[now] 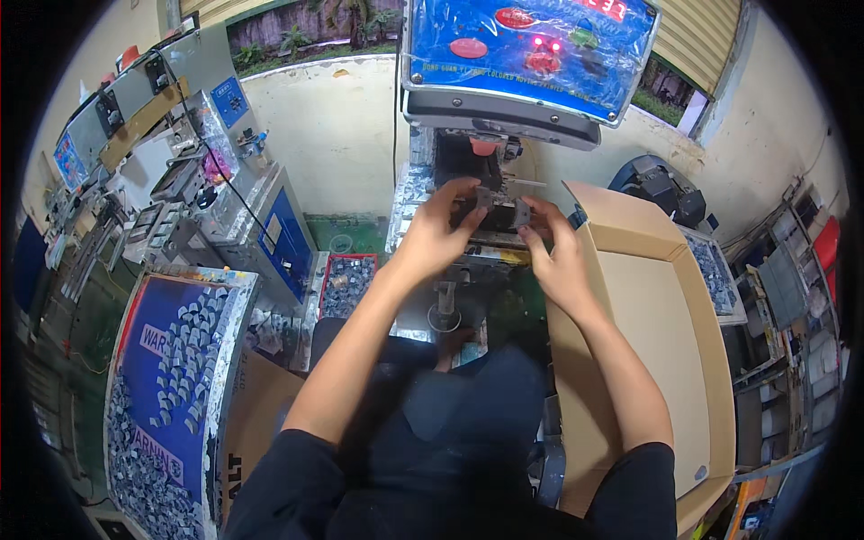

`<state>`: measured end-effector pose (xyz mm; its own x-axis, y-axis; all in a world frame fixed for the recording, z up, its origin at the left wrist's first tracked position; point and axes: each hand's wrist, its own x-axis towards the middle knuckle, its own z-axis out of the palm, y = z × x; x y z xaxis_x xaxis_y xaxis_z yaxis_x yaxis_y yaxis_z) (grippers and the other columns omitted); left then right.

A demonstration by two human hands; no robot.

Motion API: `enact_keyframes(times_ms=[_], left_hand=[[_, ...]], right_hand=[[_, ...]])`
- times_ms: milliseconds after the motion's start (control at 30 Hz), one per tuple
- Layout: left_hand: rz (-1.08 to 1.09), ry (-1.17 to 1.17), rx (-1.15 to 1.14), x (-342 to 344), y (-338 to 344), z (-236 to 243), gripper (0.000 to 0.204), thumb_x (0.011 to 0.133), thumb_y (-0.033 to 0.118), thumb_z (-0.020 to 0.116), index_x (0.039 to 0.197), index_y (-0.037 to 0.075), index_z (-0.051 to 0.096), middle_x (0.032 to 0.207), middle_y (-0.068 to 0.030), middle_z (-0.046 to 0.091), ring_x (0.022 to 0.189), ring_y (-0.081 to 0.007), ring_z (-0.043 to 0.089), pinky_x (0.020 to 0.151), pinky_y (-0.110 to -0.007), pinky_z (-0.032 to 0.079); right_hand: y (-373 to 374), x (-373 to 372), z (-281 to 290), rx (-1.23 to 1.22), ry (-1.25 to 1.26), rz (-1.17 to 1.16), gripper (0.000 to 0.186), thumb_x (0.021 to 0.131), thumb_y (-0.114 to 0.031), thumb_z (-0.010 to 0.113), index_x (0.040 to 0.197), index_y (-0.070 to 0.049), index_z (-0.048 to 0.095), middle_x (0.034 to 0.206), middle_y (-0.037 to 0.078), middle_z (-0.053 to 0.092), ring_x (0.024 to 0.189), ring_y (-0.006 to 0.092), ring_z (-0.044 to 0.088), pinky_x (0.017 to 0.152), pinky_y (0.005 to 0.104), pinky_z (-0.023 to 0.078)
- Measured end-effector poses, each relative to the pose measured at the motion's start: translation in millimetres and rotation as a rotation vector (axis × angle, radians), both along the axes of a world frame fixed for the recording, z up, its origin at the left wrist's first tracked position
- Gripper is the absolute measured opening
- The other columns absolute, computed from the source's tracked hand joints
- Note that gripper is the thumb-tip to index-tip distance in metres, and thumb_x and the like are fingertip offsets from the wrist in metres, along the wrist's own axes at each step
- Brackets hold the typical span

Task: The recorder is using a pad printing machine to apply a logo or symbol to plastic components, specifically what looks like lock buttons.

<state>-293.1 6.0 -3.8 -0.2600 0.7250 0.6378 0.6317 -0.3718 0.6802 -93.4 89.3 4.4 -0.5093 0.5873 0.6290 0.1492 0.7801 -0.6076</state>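
Both my hands are at the work spot of a machine with a blue control panel (531,54), just under its reddish pad (484,146). My left hand (436,236) is closed, thumb and fingers pinching a small grey plastic piece (489,198). Opposite it, my right hand (560,261) pinches another small grey piece (522,214) between thumb and fingertips. Between the hands lies the dark fixture of the machine; the fingers partly cover it, so I cannot tell whether either piece touches it.
On my left, a blue board (148,378) bears rows and a heap of small grey pieces. A red-rimmed tray (326,286) holds more. An open cardboard box (652,360) stands close to my right arm, with one small piece near its bottom corner. Another machine (288,238) is at the left.
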Motion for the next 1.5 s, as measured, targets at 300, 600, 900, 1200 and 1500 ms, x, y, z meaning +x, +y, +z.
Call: enact_keyframes(times_ms=[300,600,900,1200,1500], left_hand=[[-0.316,-0.152,0.183,19,-123,31,0.052,0.094,0.001,0.065,0.145,0.002,0.055,0.137,-0.0172,0.058,0.122,-0.0263,0.059,0.101,-0.037,0.051],[-0.322,0.024,0.227,-12,-204,73,0.06,0.076,0.011,0.086,0.131,-0.002,0.067,0.125,-0.0213,0.066,0.108,-0.0274,0.067,0.086,-0.035,0.057],[-0.415,0.114,0.253,-31,-240,95,0.059,0.068,0.019,0.093,0.118,-0.003,0.073,0.112,-0.0236,0.072,0.102,-0.0351,0.073,0.087,-0.043,0.061],[-0.371,0.183,0.272,-29,-251,103,0.058,0.065,0.024,0.094,0.113,-0.002,0.075,0.106,-0.0217,0.074,0.096,-0.0333,0.075,0.084,-0.041,0.061],[-0.366,0.13,0.242,-24,-251,105,0.056,0.061,0.019,0.096,0.108,-0.003,0.076,0.104,-0.0206,0.074,0.094,-0.0307,0.075,0.084,-0.039,0.061]], right_hand=[[-101,-2,50,0.041,0.118,0.354,0.041,0.086,-0.009,0.08,0.12,0.002,0.062,0.112,0.016,0.067,0.102,0.0249,0.069,0.088,0.0343,0.055],[-148,-20,80,0.326,0.204,0.627,0.05,0.076,-0.005,0.088,0.117,0.005,0.064,0.108,0.022,0.069,0.098,0.0299,0.071,0.083,0.0344,0.058],[-175,-35,91,0.439,0.273,0.714,0.053,0.069,-0.012,0.095,0.11,0.003,0.065,0.101,0.02,0.072,0.081,0.022,0.072,0.057,0.026,0.056],[-185,-33,96,0.458,0.235,0.739,0.059,0.069,-0.013,0.097,0.113,0.003,0.062,0.102,0.021,0.071,0.084,0.0242,0.073,0.064,0.028,0.059],[-187,-28,99,0.439,0.21,0.73,0.055,0.069,-0.011,0.096,0.112,0.003,0.063,0.101,0.021,0.071,0.082,0.0241,0.073,0.063,0.0278,0.059]])
